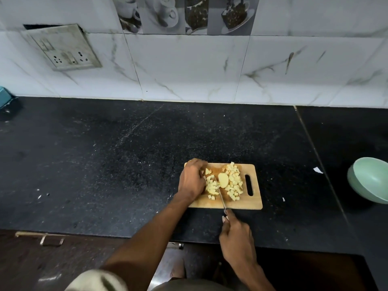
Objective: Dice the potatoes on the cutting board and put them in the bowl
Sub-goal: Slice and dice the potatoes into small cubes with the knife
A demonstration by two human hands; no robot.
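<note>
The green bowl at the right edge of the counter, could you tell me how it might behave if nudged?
The green bowl looks empty and sits tilted, so it would probably rock or slide easily on the smooth black counter. Its rounded underside suggests it tips readily.

I see a black speckled countertop [105, 156] running under a wall of white marble-look tiles [189, 66]. A grimy switch and socket plate [63, 47] sits tilted on the wall at upper left. Along the top, grey decorative tiles [184, 14] show cups and bowls. A teal object [4, 98] pokes in at the far left edge. Small white scraps [317, 170] lie on the counter at right, and a metal drawer handle [42, 238] shows below the counter edge
</note>
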